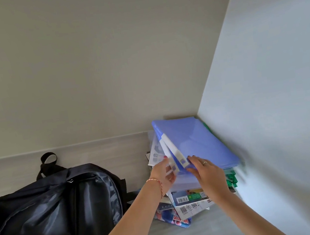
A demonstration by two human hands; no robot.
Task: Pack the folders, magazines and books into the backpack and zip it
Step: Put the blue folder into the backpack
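Both hands grip the near spine corner of the blue folders [194,141], left hand [163,173] beneath, right hand [206,170] on top, long axis running away from them, the open backpack [53,209] lying off to their left.

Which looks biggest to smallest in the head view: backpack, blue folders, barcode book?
1. Backpack, though it lies nearer the camera.
2. Blue folders.
3. Barcode book, mostly hidden under the folders, so unsure.
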